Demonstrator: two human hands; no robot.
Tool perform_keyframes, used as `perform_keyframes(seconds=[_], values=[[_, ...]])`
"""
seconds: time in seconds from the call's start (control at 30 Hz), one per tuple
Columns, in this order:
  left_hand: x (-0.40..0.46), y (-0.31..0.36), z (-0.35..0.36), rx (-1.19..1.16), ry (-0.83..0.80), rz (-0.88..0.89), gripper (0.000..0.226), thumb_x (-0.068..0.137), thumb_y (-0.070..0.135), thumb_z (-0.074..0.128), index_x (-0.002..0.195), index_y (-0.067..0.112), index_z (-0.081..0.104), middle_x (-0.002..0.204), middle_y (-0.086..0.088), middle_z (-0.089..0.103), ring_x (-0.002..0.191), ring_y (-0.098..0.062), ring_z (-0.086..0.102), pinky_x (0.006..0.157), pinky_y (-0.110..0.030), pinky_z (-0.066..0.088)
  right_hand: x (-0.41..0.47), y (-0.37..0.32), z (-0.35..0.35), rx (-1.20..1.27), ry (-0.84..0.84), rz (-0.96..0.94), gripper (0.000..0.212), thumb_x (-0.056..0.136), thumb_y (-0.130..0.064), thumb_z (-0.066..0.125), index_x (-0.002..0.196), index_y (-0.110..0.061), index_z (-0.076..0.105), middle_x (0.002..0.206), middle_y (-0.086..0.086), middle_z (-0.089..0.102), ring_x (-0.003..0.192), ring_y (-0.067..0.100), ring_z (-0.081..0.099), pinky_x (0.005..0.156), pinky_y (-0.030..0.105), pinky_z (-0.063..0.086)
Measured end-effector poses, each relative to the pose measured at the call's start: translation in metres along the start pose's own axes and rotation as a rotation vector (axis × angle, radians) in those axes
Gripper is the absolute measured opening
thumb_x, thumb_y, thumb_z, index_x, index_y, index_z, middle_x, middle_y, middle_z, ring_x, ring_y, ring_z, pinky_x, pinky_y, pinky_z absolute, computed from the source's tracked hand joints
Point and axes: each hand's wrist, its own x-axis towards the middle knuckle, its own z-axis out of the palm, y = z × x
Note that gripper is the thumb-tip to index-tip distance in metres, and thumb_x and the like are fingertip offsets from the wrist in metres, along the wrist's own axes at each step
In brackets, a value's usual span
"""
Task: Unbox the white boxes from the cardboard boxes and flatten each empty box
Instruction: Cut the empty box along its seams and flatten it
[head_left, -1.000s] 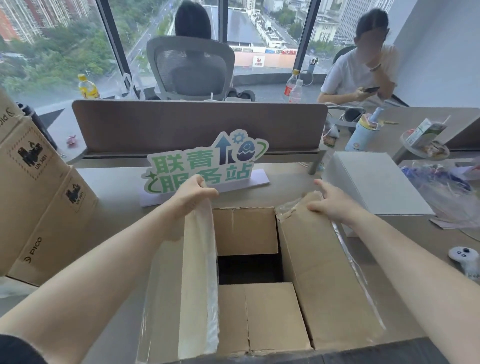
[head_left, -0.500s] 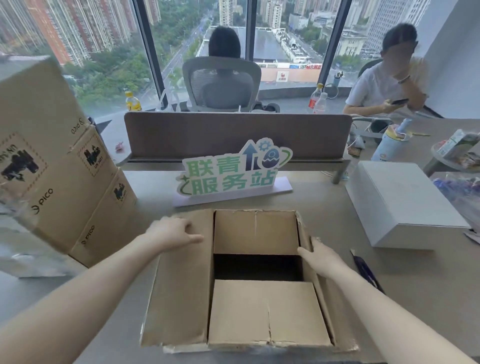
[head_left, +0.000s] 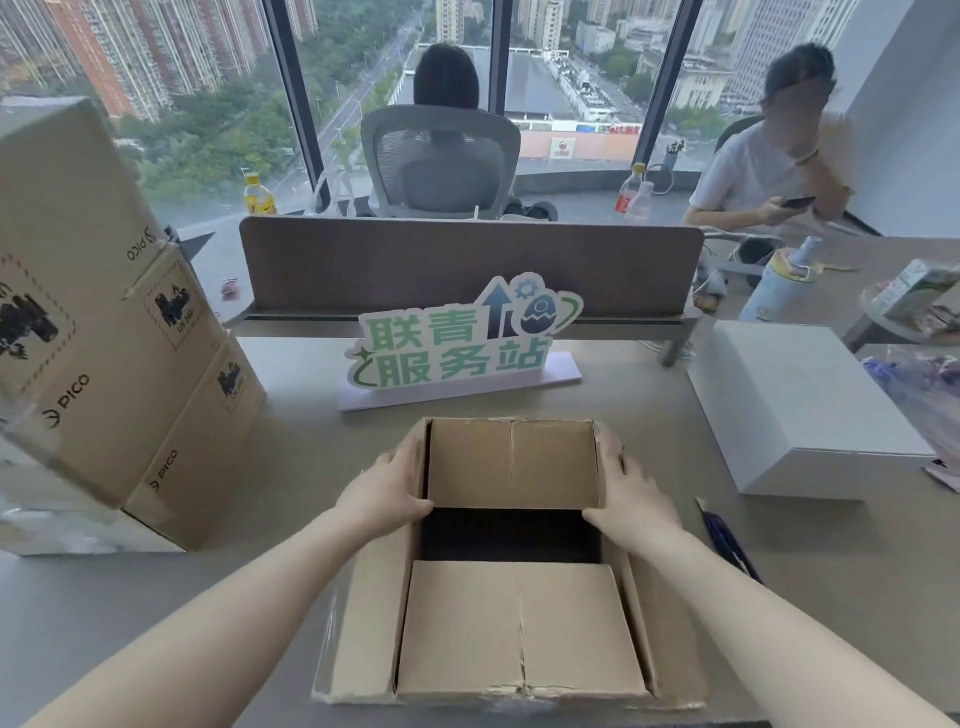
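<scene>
Green-lettered sign (head_left: 457, 345) before a brown divider (head_left: 467, 270) — beyond, yellow bottle (head_left: 258, 195), mesh chair (head_left: 441, 161).

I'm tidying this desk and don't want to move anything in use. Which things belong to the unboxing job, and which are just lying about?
Job: open box, held by left hand and right hand; white box; stacked boxes.

Lying about: sign; yellow bottle; red bottle; blue flask; plastic wrap.

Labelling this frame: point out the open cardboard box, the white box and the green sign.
open cardboard box (head_left: 519, 631): head view, near inner flap.
white box (head_left: 800, 389): head view, top face.
green sign (head_left: 457, 348): head view, lettered front.
</scene>
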Motion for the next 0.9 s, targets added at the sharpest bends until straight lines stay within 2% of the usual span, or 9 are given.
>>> perform_keyframes(seconds=[0.07,0.13,0.3,0.4,0.47,0.6,0.73,0.83,0.9], values=[[0.005,0.013,-0.004,0.167,0.059,0.084,0.113,0.074,0.041,0.072,0.153,0.041,-0.009,0.159,-0.001,0.021,0.137,-0.032,0.037,0.101,-0.044,0.045,0.006,-0.009,0.0,-0.291,0.036,-0.103,0.116,0.082,-0.046,0.069,0.151,-0.036,-0.024,0.164,0.008,-0.008,0.143,0.042,0.021,0.103,0.045,0.043],[0.009,0.027,-0.003,0.339,0.031,0.123,0.121,0.072,0.048,0.076,0.153,0.039,-0.013,0.164,0.001,-0.004,0.146,-0.032,0.019,0.103,-0.045,0.044,0.012,-0.017,0.002,-0.461,0.045,-0.154,0.12,0.081,-0.051,0.071,0.151,-0.034,-0.026,0.162,0.011,-0.024,0.144,0.047,0.014,0.108,0.045,0.039],[0.013,0.042,0.015,0.607,0.018,0.109,0.125,0.074,0.044,0.077,0.149,0.04,-0.023,0.161,-0.009,-0.024,0.143,-0.044,0.01,0.101,-0.054,0.041,0.022,-0.018,0.004,-0.499,0.065,-0.222,0.104,0.086,-0.038,0.06,0.155,-0.027,-0.017,0.162,0.018,-0.017,0.142,0.046,0.021,0.11,0.044,0.037],[0.013,0.038,0.014,0.53,0.085,0.14,0.112,0.079,0.027,0.067,0.151,0.037,-0.019,0.163,-0.01,-0.009,0.141,-0.041,0.019,0.101,-0.047,0.043,0.014,-0.01,-0.003,-0.39,0.085,-0.275,0.09,0.085,-0.048,0.05,0.158,-0.022,0.004,0.166,0.01,-0.004,0.148,0.036,0.015,0.107,0.043,0.041],[0.013,0.031,0.002,0.305,0.136,0.203,0.102,0.08,0.028,0.064,0.155,0.034,-0.006,0.163,-0.003,0.012,0.143,-0.031,0.026,0.106,-0.043,0.041,0.011,-0.005,-0.013,-0.278,0.156,-0.321,0.074,0.09,-0.049,0.048,0.154,-0.022,0.023,0.165,0.005,0.015,0.146,0.028,0.028,0.1,0.04,0.047],[0.022,0.022,-0.03,-0.327,0.26,0.176,0.066,0.088,0.036,0.07,0.146,0.03,0.039,0.128,0.001,0.062,0.113,-0.019,0.061,0.098,-0.034,0.048,0.027,-0.01,-0.04,0.07,0.402,-0.284,0.044,0.09,-0.053,0.061,0.123,-0.024,0.06,0.117,-0.002,0.07,0.106,0.027,0.066,0.078,0.036,0.051],[0.046,0.038,-0.039,-0.763,0.356,-0.02,0.023,0.093,0.038,0.063,0.11,0.025,0.054,0.102,-0.005,0.071,0.086,-0.021,0.069,0.082,-0.042,0.054,0.061,-0.023,-0.054,0.647,0.446,-0.032,0.047,0.086,-0.043,0.071,0.123,-0.024,0.049,0.085,-0.004,0.067,0.082,0.032,0.068,0.076,0.042,0.054],[0.057,0.052,-0.034,-0.674,0.504,-0.072,0.02,0.094,0.029,0.063,0.104,0.016,0.05,0.1,-0.002,0.066,0.087,-0.021,0.064,0.081,-0.033,0.048,0.078,-0.03,-0.05,0.638,0.476,-0.041,0.049,0.09,-0.021,0.065,0.132,-0.023,0.041,0.1,-0.009,0.058,0.089,0.03,0.065,0.078,0.035,0.048],[0.06,0.056,-0.028,-0.527,0.442,0.01,0.019,0.094,0.023,0.063,0.109,0.015,0.053,0.105,-0.003,0.065,0.096,-0.02,0.061,0.082,-0.028,0.042,0.086,-0.029,-0.039,0.543,0.419,-0.125,0.048,0.089,-0.016,0.064,0.133,-0.02,0.044,0.121,-0.005,0.054,0.107,0.026,0.062,0.085,0.032,0.044]])
